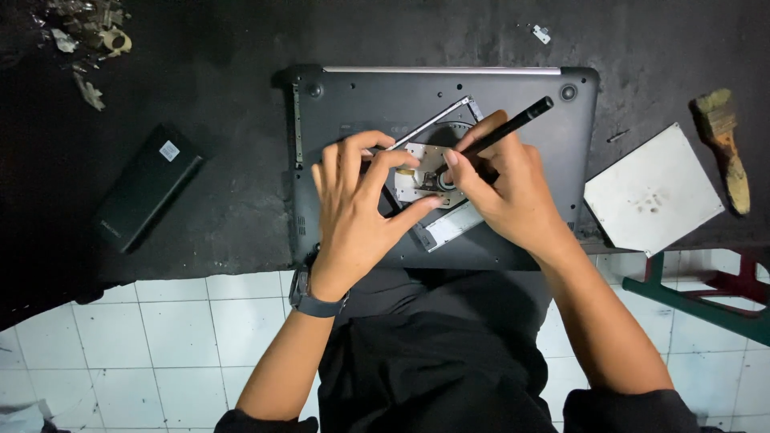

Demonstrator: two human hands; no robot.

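Left hand [357, 208]: fingers spread and curled, thumb and fingertips pressing on the drive, steadying it
Right hand [501, 188]: closed in a pen-like pinch on the screwdriver, tip angled down toward the middle of the drive
Screwdriver [513, 127]: slim, black, handle rising up and away from the right knuckles
Drive [433, 180]: opened optical unit with bare metal plate and round hub, lying between the two hands on top of the laptop
Laptop [361, 100]: dark, base upward, beneath both hands, near edge overhanging the table
Cover [654, 188]: pale square plate, well right of the right hand
Brush [726, 144]: worn, beyond the cover, farther right
Battery [144, 184]: flat black block, well left of the left hand
Scraps [88, 40]: small loose parts, far up-left of the left hand
Risk, slip: a tilted tip could jump off the screw and scratch the plate or strike the left thumb
Risk, shift: uneven left-hand pressure could let the loose drive slide
Risk, loss: a freed screw would be hard to find on the dark table
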